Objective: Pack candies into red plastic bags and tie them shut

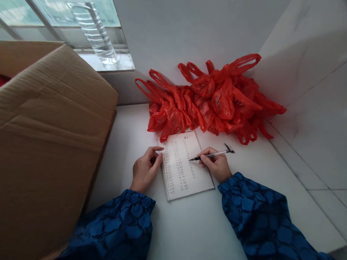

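Note:
A small notebook point(188, 186) lies face up on the white table point(179, 231). Columns of handwritten entries cover its page, with the right column shorter than the others. My right hand point(218, 166) is closed around a pen point(195, 158), whose dark tip points left at the right-hand column. The pen has a clear barrel, and a dark clip shows at its back end. My left hand point(146, 169) rests at the notebook's left edge, index finger stretched towards the page and thumb apart from it. The other left fingers are mostly hidden.
Crumpled red plastic bags point(213, 100) are heaped along the wall, touching the notebook's top edge. A large open cardboard box point(45, 153) stands close on the left, with red material inside. A clear plastic bottle point(97, 36) stands on the windowsill. Tiled wall point(317, 137) borders the right.

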Motion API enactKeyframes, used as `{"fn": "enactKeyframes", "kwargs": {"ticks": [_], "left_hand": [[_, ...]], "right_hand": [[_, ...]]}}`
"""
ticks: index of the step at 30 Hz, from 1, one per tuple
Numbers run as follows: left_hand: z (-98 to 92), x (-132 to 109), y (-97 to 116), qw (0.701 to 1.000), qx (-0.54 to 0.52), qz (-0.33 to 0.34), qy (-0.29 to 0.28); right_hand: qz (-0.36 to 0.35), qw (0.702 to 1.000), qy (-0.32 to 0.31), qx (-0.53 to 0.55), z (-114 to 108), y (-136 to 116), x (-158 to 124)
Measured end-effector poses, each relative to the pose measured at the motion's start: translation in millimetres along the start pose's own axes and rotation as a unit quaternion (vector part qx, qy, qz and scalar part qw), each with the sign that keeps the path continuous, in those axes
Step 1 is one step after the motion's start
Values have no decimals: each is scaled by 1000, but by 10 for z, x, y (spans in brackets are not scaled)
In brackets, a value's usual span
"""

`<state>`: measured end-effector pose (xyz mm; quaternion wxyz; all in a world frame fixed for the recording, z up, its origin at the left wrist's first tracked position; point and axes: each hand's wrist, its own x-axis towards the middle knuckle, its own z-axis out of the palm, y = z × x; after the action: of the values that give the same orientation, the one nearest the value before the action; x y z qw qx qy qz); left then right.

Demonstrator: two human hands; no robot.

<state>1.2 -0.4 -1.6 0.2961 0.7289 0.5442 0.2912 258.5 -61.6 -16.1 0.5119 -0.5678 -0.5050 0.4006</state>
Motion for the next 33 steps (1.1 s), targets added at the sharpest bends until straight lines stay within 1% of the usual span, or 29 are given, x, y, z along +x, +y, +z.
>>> {"fn": "enactKeyframes", "kwargs": {"ticks": [16,20,23,26,33], "left_hand": [[-2,9,1,1000,-4,5,0],[-3,7,8,1000,2,1,1],[-5,0,8,1000,4,2,0],[-4,-3,5,1000,0,4,0],[2,1,1,1000,4,2,3]], "right_hand": [[-12,1000,-10,-19,-15,-41,-61],[-11,1000,8,16,-2,-22,-82],[-13,999,-1,32,8,13,-110],[-19,1000,-20,14,16,29,-127],[-10,1000,-8,-18,33,-16,-122]]}}
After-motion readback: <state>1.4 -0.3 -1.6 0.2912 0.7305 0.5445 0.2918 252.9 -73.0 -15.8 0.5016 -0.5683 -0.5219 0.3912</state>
